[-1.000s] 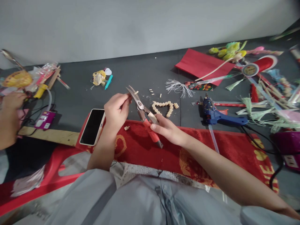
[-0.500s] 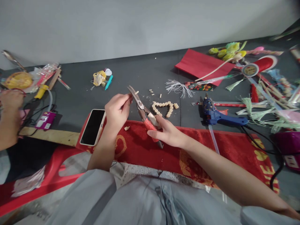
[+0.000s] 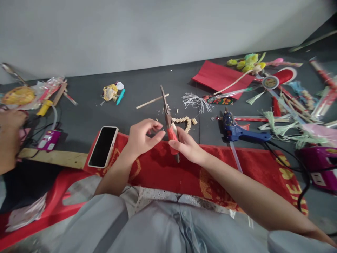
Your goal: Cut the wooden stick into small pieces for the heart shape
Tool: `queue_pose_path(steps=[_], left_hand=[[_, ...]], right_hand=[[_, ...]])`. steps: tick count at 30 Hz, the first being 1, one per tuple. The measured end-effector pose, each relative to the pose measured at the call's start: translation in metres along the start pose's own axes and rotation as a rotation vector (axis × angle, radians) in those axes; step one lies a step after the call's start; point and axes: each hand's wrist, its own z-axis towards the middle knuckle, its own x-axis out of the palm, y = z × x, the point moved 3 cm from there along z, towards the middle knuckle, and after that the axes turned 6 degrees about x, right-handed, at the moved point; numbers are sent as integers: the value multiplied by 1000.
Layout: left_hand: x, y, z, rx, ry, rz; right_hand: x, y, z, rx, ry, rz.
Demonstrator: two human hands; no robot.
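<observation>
My right hand (image 3: 187, 146) is wrapped round the red handles of a pair of scissors (image 3: 171, 135), whose blades point up and away from me. To the left of the handles, my left hand (image 3: 143, 137) hovers over the towel's edge with thumb and fingers apart and nothing in them. A thin pale stick (image 3: 147, 103) lies on the table, passing behind the blades. Just beyond my right hand is an outline shape made of small pale stick pieces (image 3: 188, 123), partly hidden by the scissors. One short cut piece (image 3: 177, 110) lies near it.
A phone (image 3: 103, 147) rests on the red towel (image 3: 158, 168) at left. On the right are a blue glue gun (image 3: 237, 131), red paper (image 3: 218, 79), a thread spool (image 3: 279, 78) and tassels. Another person's hand (image 3: 12, 123) is at far left, near a yellow-handled tool (image 3: 45, 108).
My left hand has opened its pinch and come down from the blade tips towards the handles. The scissors have swung more upright. The thin stick now shows on the table.
</observation>
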Motion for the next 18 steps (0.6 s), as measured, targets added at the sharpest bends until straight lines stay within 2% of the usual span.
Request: queue_pose_path(steps=[3,6,9,15,18], left_hand=[[17,1,-2,-129,231,-296],[27,1,-5,-227,328,-588],[29,1,-6,-284,330,-710],[28,0,-7,-328,321,-636],[30,0,-8,-344,307,-649]], right_hand=[[2,1,-1,-59,9,15],[4,3,-2,-87,74,-1],[3,4,-3,-103,108,-47],[4,12,-6,-148,111,-102],[5,15,-6,-118,101,-91]])
